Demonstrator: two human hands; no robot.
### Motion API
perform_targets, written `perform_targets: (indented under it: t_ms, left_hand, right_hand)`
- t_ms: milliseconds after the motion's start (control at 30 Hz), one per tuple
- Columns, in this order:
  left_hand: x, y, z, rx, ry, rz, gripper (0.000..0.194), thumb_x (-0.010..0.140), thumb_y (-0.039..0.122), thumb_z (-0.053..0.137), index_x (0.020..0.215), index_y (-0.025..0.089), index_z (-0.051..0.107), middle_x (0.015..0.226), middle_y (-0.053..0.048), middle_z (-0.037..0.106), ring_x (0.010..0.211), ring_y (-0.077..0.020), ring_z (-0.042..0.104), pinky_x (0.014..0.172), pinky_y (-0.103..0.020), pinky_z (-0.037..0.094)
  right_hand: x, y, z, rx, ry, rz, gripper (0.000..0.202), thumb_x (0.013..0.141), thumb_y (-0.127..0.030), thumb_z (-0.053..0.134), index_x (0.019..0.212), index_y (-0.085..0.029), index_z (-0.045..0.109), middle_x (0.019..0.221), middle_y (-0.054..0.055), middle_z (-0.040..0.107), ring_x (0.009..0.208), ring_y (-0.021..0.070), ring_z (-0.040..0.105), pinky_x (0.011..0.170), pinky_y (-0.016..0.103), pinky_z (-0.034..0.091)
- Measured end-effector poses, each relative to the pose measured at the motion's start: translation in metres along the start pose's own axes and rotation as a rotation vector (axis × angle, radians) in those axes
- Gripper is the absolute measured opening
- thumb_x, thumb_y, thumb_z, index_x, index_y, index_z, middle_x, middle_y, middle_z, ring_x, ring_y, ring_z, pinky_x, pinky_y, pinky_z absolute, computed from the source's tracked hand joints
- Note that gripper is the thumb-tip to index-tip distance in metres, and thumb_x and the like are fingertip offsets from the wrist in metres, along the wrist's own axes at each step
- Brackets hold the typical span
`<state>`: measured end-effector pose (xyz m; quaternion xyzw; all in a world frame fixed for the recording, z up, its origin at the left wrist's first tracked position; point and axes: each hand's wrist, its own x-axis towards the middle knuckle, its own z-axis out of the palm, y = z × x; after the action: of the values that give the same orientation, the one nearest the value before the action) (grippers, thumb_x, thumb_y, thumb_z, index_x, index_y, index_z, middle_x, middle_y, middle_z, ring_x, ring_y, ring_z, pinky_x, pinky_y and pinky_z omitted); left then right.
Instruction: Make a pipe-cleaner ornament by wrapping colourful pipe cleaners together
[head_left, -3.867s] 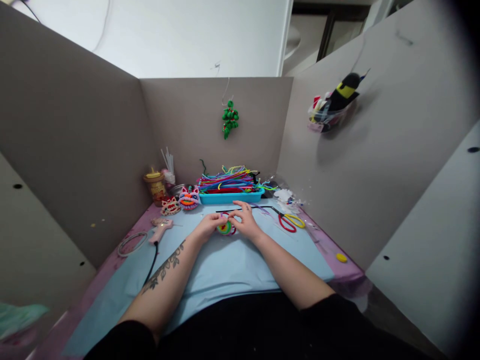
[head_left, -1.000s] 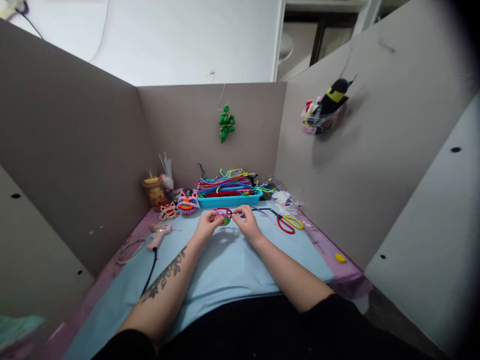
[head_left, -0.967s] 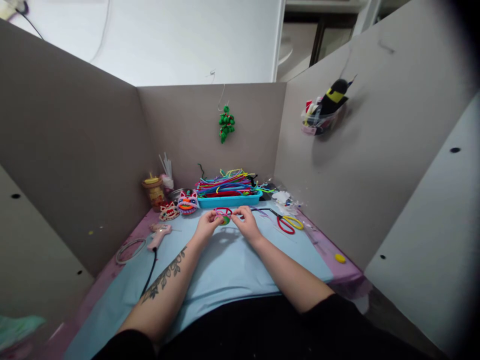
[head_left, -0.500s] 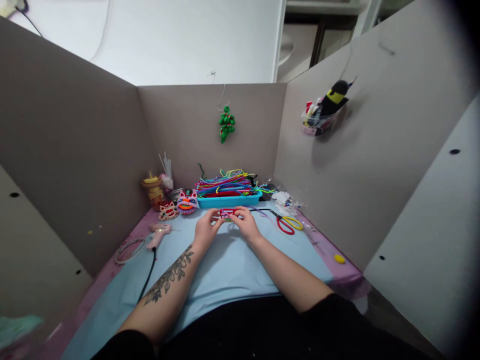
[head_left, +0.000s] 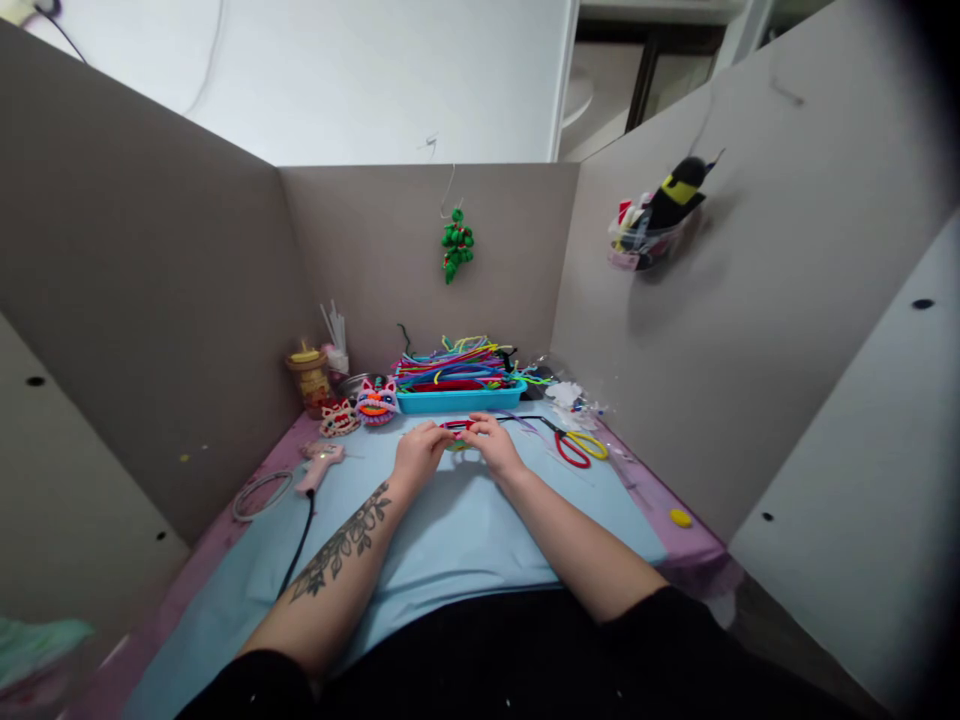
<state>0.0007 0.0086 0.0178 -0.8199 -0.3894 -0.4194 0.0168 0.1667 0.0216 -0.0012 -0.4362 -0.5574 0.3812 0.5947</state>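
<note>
Both hands meet over the blue cloth, just in front of the blue tray. My left hand (head_left: 420, 455) pinches the left side of a small red craft piece (head_left: 456, 427), which has some green or yellow at its lower edge. On its other side my right hand (head_left: 491, 443) grips the same piece with bent fingers. Fingers cover much of the piece, so its shape is hard to make out. Red-handled pliers (head_left: 571, 449) and yellow-handled scissors (head_left: 588, 445) lie to the right of my right hand.
Behind the hands, a blue tray (head_left: 461, 402) holds many coloured pipe cleaners. Two lion-head crafts (head_left: 376, 402) (head_left: 340, 417), a cup (head_left: 308, 380) and a pink glue gun (head_left: 321, 466) with its cord are on the left. Grey panels (head_left: 420, 260) enclose the table.
My left hand has turned slightly and its fingers have closed in over the piece, hiding more of it. The view has shifted a little.
</note>
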Motion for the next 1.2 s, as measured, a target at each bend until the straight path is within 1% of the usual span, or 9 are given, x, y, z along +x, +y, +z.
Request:
perform_targets:
  t_ms: [200, 333, 467, 567, 667, 800, 900, 1067, 1200]
  left_hand:
    - [0.0013, 0.0009, -0.0024, 0.057, -0.025, 0.007, 0.016, 0.084, 0.023, 0.054, 0.082, 0.022, 0.070, 0.073, -0.003, 0.063, 0.072, -0.0141, 0.058, 0.066, -0.024, 0.041]
    - [0.0016, -0.0030, 0.0002, -0.098, -0.011, -0.042, 0.013, 0.082, 0.025, 0.057, 0.082, 0.021, 0.070, 0.075, -0.003, 0.065, 0.073, -0.0140, 0.058, 0.068, -0.025, 0.043]
    - [0.0035, -0.0057, 0.0029, -0.330, 0.044, -0.261, 0.021, 0.074, 0.035, 0.064, 0.087, 0.018, 0.067, 0.082, -0.005, 0.067, 0.073, -0.0153, 0.058, 0.066, -0.026, 0.044]
    - [0.0051, -0.0052, 0.0026, -0.477, -0.012, -0.444, 0.028, 0.071, 0.041, 0.064, 0.080, 0.015, 0.067, 0.072, -0.004, 0.066, 0.066, -0.0155, 0.056, 0.061, -0.025, 0.042]
    - [0.0057, -0.0040, 0.0012, -0.620, -0.103, -0.533, 0.032, 0.069, 0.046, 0.063, 0.073, 0.014, 0.067, 0.063, -0.002, 0.062, 0.061, -0.0143, 0.053, 0.058, -0.024, 0.039]
    - [0.0058, -0.0016, -0.0008, -0.701, -0.122, -0.610, 0.030, 0.067, 0.044, 0.065, 0.072, 0.014, 0.068, 0.058, 0.001, 0.058, 0.056, -0.0114, 0.047, 0.053, -0.021, 0.034]
    - [0.0061, -0.0001, -0.0019, -0.733, -0.151, -0.633, 0.029, 0.067, 0.042, 0.064, 0.070, 0.014, 0.067, 0.056, 0.002, 0.054, 0.052, -0.0091, 0.041, 0.049, -0.021, 0.030]
    - [0.0066, 0.0003, -0.0022, -0.795, -0.190, -0.574, 0.033, 0.069, 0.047, 0.063, 0.065, 0.014, 0.061, 0.053, 0.005, 0.046, 0.049, -0.0069, 0.035, 0.047, -0.020, 0.024]
    - [0.0066, 0.0006, -0.0024, -0.814, -0.220, -0.597, 0.037, 0.066, 0.050, 0.064, 0.062, 0.014, 0.058, 0.052, 0.005, 0.046, 0.048, -0.0065, 0.035, 0.046, -0.019, 0.025]
  right_hand:
    - [-0.0012, 0.0013, 0.0034, 0.051, -0.015, 0.006, 0.025, 0.062, -0.040, 0.068, 0.053, -0.018, 0.059, 0.110, 0.007, 0.053, 0.110, 0.0246, 0.048, 0.094, 0.034, 0.033]
    - [-0.0027, 0.0016, 0.0050, 0.017, -0.014, -0.039, 0.026, 0.065, -0.039, 0.065, 0.053, -0.018, 0.056, 0.107, 0.006, 0.054, 0.104, 0.0210, 0.050, 0.093, 0.031, 0.034]
    - [-0.0034, -0.0014, 0.0042, -0.021, 0.020, -0.063, 0.024, 0.067, -0.037, 0.062, 0.054, -0.019, 0.055, 0.107, 0.006, 0.053, 0.103, 0.0200, 0.051, 0.095, 0.031, 0.035]
    - [-0.0038, -0.0039, 0.0031, -0.046, 0.034, -0.074, 0.023, 0.068, -0.036, 0.061, 0.054, -0.019, 0.055, 0.107, 0.006, 0.053, 0.104, 0.0205, 0.051, 0.096, 0.031, 0.034]
    - [-0.0041, -0.0044, 0.0026, -0.063, 0.030, -0.091, 0.022, 0.068, -0.035, 0.062, 0.054, -0.019, 0.055, 0.106, 0.006, 0.053, 0.104, 0.0204, 0.051, 0.096, 0.032, 0.034]
    - [-0.0047, -0.0042, 0.0034, -0.059, 0.026, -0.089, 0.024, 0.068, -0.036, 0.062, 0.054, -0.019, 0.055, 0.107, 0.006, 0.054, 0.104, 0.0202, 0.051, 0.096, 0.030, 0.033]
    - [-0.0053, -0.0056, 0.0043, -0.014, 0.019, -0.057, 0.025, 0.068, -0.039, 0.063, 0.056, -0.018, 0.057, 0.109, 0.007, 0.055, 0.106, 0.0209, 0.051, 0.096, 0.030, 0.033]
    - [-0.0047, -0.0057, 0.0062, 0.077, 0.008, 0.001, 0.029, 0.066, -0.044, 0.064, 0.056, -0.017, 0.059, 0.110, 0.009, 0.057, 0.107, 0.0237, 0.051, 0.093, 0.034, 0.036]
    - [-0.0037, -0.0033, 0.0067, 0.128, -0.055, 0.000, 0.033, 0.067, -0.048, 0.063, 0.056, -0.017, 0.059, 0.108, 0.010, 0.058, 0.105, 0.0241, 0.052, 0.088, 0.034, 0.040]
